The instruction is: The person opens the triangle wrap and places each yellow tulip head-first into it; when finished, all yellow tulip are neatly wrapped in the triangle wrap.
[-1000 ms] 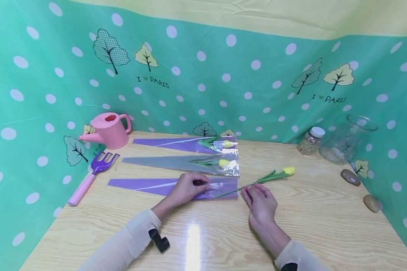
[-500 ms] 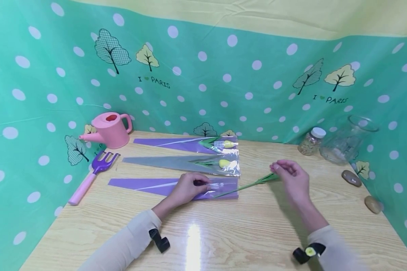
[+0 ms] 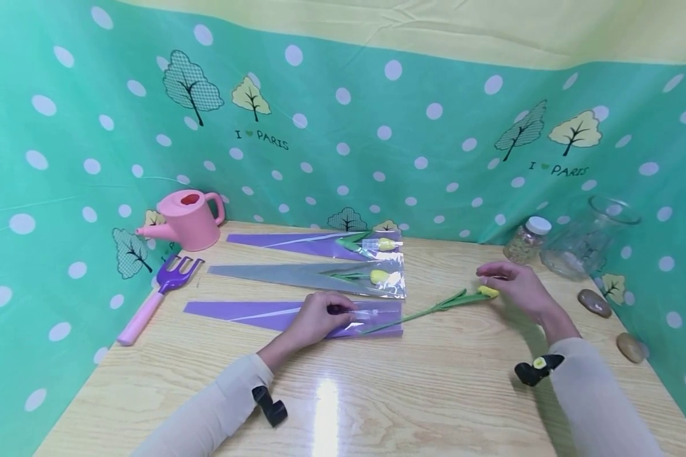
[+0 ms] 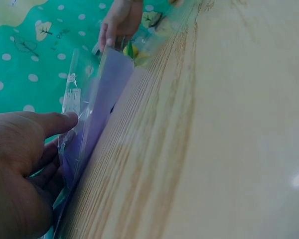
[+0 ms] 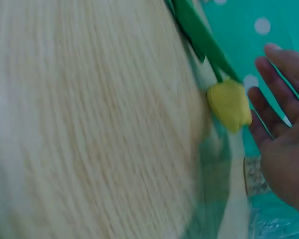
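The left hand [image 3: 314, 318] rests on the nearest purple sleeve [image 3: 251, 313], thumb and fingers pinching the clear plastic at its open end; in the left wrist view the fingers [image 4: 60, 122] lift that film slightly off the table [image 3: 377, 393]. The green stem of the loose yellow tulip [image 3: 488, 292] has its lower end lying in the sleeve mouth just right of this grip, and the stem runs outward to the right across the wood. At the far end of the stem, the right hand [image 3: 517, 287] sits against the yellow bud, fingers relaxed and nearly straight; the right wrist view shows the fingers [image 5: 276, 99] spread beside the bud [image 5: 230, 104], close to it, and contact cannot be confirmed. Beyond the left-hand grip, toward the backdrop, a grey sleeve [image 3: 286, 275] lies parallel with a yellow tulip [image 3: 378, 276] inside it, and behind that a second purple sleeve [image 3: 286, 241] holds another tulip [image 3: 384, 244]. To the left of these sleeves a purple garden fork [image 3: 160, 293] with a pink handle lies on the table, with a pink watering can [image 3: 185, 219] behind it. Beyond the right hand stand a small white-lidded jar [image 3: 527, 240] and a clear glass vase [image 3: 589, 238]; two brown stones [image 3: 594, 303] lie to its right, near the table edge.
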`<state>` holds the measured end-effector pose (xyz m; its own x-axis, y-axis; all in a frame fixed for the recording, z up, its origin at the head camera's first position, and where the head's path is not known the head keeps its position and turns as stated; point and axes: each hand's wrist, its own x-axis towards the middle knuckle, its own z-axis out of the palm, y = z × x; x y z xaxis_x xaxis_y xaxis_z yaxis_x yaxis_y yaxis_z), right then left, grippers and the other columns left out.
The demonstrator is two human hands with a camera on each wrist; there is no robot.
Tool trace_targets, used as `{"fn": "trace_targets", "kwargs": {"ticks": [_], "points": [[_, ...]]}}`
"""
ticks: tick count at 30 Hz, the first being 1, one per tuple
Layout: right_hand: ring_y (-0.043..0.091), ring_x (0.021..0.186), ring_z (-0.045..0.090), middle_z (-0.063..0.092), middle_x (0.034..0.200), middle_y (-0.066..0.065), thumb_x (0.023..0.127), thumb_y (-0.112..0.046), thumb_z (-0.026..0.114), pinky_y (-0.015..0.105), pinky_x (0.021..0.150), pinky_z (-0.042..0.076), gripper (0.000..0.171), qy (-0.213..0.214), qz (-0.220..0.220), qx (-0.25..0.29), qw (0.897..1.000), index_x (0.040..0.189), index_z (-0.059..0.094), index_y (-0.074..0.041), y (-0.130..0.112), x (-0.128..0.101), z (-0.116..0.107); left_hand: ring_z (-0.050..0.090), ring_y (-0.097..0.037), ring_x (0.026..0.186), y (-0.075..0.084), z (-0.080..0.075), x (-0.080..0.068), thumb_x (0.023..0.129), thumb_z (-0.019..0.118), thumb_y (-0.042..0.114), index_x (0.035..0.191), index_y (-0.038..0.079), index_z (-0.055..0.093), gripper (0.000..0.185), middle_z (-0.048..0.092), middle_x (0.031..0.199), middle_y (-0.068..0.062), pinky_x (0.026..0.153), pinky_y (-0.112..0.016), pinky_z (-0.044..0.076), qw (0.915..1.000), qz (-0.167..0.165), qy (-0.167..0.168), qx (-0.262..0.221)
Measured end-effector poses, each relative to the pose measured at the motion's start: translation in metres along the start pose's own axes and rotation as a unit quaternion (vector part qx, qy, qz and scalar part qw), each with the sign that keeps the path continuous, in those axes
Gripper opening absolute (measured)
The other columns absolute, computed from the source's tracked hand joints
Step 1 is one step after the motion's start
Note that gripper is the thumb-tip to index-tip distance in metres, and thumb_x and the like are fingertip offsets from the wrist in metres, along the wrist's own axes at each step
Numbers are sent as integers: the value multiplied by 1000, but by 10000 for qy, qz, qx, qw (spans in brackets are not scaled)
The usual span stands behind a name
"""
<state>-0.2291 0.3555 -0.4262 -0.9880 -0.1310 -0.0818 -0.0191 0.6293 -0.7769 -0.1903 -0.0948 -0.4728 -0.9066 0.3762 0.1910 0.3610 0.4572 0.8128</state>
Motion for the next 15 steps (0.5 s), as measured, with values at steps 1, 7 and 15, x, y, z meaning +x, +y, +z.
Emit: {"fn": "trace_targets", "kwargs": {"ticks": [1, 7, 15], "points": [[-7, 108, 55, 62, 139, 11, 103, -37, 63, 13, 88, 49, 45, -119, -1, -43, 9999, 137, 62, -7, 3, 2, -1, 73, -11, 95, 0, 0, 0, 88, 82, 16, 101, 18, 83, 13, 80, 105, 1, 83, -20, 57, 10000, 15, 2, -7], [0, 99, 58, 65, 134, 17, 99, -35, 71, 22, 79, 51, 43, -474, 1, -176, 9987, 130, 68, -6, 13, 6, 3, 72, -11, 94, 1, 1, 0, 89, 82, 16, 101, 18, 83, 12, 80, 105, 1, 82, -20, 57, 10000, 24, -7, -5], [9, 94, 55, 70, 127, 17, 96, -30, 74, 23, 72, 47, 28, -454, -304, -722, 9959, 118, 75, -11, 16, 5, 11, 73, -12, 96, -1, 1, 0, 89, 82, 18, 101, 20, 83, 13, 80, 105, 2, 83, -20, 57, 10000, 54, 1, 26]]}}
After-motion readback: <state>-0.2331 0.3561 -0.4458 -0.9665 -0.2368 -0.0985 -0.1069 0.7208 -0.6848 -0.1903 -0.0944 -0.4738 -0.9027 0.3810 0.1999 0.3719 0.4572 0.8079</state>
